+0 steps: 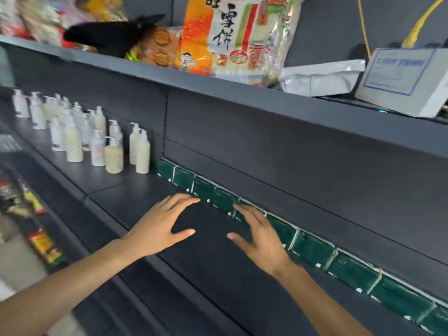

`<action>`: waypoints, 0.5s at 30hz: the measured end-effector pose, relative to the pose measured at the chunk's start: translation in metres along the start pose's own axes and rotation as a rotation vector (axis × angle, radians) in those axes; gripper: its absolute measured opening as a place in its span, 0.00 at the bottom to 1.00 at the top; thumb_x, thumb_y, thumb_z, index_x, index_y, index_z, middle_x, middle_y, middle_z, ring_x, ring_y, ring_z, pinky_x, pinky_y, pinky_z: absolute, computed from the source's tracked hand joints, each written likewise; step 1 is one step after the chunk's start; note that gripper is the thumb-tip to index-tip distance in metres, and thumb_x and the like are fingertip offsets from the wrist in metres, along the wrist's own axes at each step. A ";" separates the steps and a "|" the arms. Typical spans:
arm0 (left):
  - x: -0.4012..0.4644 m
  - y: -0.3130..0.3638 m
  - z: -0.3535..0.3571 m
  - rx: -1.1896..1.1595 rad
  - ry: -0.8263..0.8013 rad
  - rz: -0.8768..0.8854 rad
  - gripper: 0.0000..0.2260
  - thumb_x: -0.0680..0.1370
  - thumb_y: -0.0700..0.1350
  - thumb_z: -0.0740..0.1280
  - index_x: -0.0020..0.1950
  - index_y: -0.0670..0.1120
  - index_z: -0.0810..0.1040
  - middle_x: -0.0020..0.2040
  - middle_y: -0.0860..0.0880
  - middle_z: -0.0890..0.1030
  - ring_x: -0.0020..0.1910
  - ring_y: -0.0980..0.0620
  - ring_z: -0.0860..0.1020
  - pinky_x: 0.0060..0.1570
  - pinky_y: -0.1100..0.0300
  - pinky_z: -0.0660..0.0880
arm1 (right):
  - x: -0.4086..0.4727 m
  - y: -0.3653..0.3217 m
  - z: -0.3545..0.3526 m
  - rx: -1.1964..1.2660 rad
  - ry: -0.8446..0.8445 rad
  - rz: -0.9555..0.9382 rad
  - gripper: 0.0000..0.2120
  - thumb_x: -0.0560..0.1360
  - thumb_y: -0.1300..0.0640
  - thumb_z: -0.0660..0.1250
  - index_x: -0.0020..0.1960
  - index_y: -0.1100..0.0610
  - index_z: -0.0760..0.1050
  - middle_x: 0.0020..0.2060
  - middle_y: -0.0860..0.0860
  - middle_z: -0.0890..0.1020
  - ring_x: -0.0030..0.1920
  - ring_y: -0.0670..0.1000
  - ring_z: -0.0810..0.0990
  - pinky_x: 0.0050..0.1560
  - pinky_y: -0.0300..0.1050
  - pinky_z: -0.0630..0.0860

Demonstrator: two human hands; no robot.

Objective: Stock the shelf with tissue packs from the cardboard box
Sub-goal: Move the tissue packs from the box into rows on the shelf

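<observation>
A row of several dark green tissue packs (312,248) lies against the back wall of the dark shelf (135,202), running from the middle to the lower right. My left hand (162,226) hovers over the shelf with fingers spread, its fingertips close to the row. My right hand (259,236) is also spread, with its fingers reaching onto or just over one green pack. Neither hand holds anything. The cardboard box is out of view.
Several white and cream pump bottles (114,156) stand on the same shelf to the left. The shelf above carries snack bags (232,37), a black object (114,35), a white pouch (320,76) and a white box (402,81). Lower shelves with packets (43,246) show at the left.
</observation>
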State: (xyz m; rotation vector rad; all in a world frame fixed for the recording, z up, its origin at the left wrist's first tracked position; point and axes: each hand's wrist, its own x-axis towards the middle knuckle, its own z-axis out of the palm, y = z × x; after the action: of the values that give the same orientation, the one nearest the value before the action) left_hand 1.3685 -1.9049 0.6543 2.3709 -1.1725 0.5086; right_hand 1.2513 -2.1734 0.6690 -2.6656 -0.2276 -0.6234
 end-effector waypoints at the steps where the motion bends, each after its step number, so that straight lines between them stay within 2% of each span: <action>1: -0.014 -0.015 -0.012 0.009 0.007 -0.027 0.32 0.78 0.64 0.64 0.79 0.59 0.56 0.74 0.58 0.62 0.71 0.57 0.65 0.72 0.58 0.64 | 0.010 -0.018 0.013 0.011 -0.017 -0.029 0.31 0.78 0.39 0.64 0.77 0.44 0.59 0.71 0.39 0.64 0.73 0.40 0.61 0.70 0.33 0.59; 3: -0.045 -0.046 -0.035 0.031 0.023 -0.071 0.31 0.78 0.63 0.65 0.78 0.58 0.57 0.73 0.58 0.63 0.71 0.56 0.66 0.71 0.57 0.65 | 0.028 -0.055 0.041 0.031 -0.042 -0.077 0.31 0.78 0.39 0.64 0.77 0.43 0.58 0.72 0.38 0.63 0.73 0.39 0.60 0.71 0.37 0.61; 6: -0.094 -0.089 -0.071 0.037 0.044 -0.135 0.31 0.78 0.60 0.67 0.78 0.57 0.59 0.72 0.57 0.65 0.71 0.57 0.66 0.71 0.59 0.63 | 0.051 -0.113 0.083 0.070 -0.067 -0.131 0.31 0.78 0.41 0.65 0.77 0.44 0.59 0.72 0.37 0.63 0.72 0.39 0.61 0.70 0.36 0.62; 15: -0.260 -0.202 -0.151 0.041 0.071 -0.385 0.27 0.77 0.56 0.68 0.74 0.55 0.65 0.69 0.55 0.67 0.69 0.52 0.69 0.67 0.54 0.67 | 0.090 -0.277 0.218 0.216 -0.187 -0.267 0.31 0.78 0.43 0.67 0.77 0.50 0.62 0.71 0.44 0.67 0.71 0.44 0.64 0.71 0.38 0.63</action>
State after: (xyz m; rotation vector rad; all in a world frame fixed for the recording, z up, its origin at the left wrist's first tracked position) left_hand 1.3645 -1.5461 0.6035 2.5065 -0.6541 0.4810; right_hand 1.3497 -1.8260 0.6243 -2.5021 -0.6731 -0.3990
